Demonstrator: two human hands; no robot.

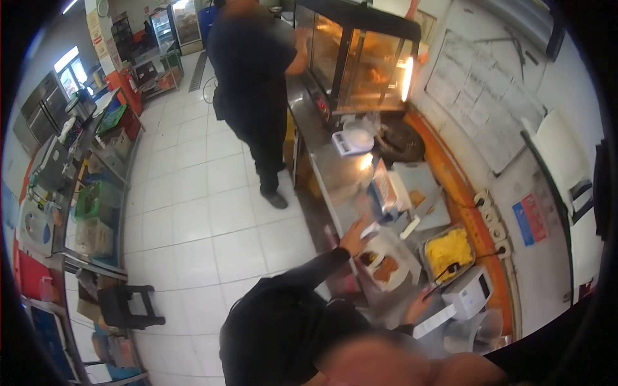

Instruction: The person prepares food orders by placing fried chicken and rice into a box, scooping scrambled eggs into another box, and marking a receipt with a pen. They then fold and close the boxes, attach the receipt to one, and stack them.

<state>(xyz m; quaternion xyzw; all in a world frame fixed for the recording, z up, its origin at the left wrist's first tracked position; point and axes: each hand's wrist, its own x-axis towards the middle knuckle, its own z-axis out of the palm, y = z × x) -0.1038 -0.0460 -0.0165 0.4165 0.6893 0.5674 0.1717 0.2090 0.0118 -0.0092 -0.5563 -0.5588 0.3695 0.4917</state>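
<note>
My left hand (354, 238) reaches over the counter at the left edge of an open white takeaway box (411, 264). Its fingers are closed around a small white item (369, 230) that I cannot make out. Inside the box lie browned pieces of food (386, 269) and something darker. My right hand (418, 306) is lower and to the right, closed on a thin, dark-handled utensil (440, 278). The utensil's black end rests in a tray of yellow food (449, 252). Part of my right hand is blurred, and its forearm is mostly hidden.
A white printer-like device (469, 293) and a clear tub (473, 332) stand at the near right. Farther along are a cardboard carton (384, 190), a kitchen scale (353, 140) and a lit glass food warmer (360, 64). A co-worker (251, 77) stands beside the warmer. A black stool (129, 306) is left.
</note>
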